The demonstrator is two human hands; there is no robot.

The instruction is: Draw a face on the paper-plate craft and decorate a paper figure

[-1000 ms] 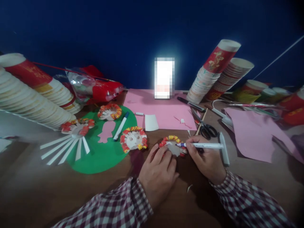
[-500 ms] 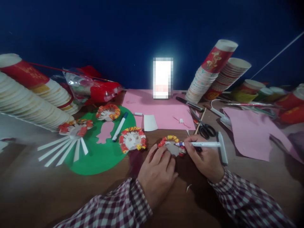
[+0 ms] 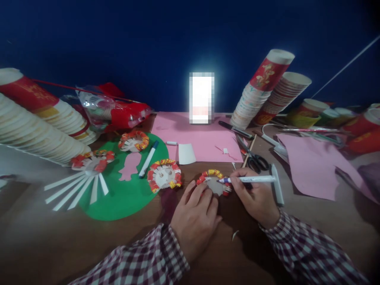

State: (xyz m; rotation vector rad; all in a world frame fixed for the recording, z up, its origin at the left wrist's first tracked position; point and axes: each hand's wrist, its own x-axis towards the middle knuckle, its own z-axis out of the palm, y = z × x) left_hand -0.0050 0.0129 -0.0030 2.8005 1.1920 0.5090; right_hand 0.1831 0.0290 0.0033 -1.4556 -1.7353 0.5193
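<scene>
My right hand [image 3: 257, 194] is closed around a white marker [image 3: 252, 179], its dark blue tip at the upper right of a ring-shaped paper craft [image 3: 215, 186]. Red and yellow paper curls edge the craft, and its pale middle is partly covered. My left hand [image 3: 197, 213] lies over the lower left of the craft, fingers stretched out and resting on it. Left of it, a similar paper lion face [image 3: 165, 175] has drawn eyes and nose. A capped marker [image 3: 149, 159] and a pink paper cutout [image 3: 130, 166] lie on a green paper disc [image 3: 118, 208].
Scissors [image 3: 255, 161] and a utility knife [image 3: 236, 130] lie behind my right hand. Pink paper [image 3: 175, 126] and a cut pink sheet [image 3: 314, 170] are farther back and right. Paper cup stacks stand left [image 3: 35, 126] and right [image 3: 252, 101]. A bright blurred screen [image 3: 202, 97] stands at the back.
The whole view has shifted slightly, with things appearing a little farther left. Both hands and the marker keep nearly the same position on the craft.
</scene>
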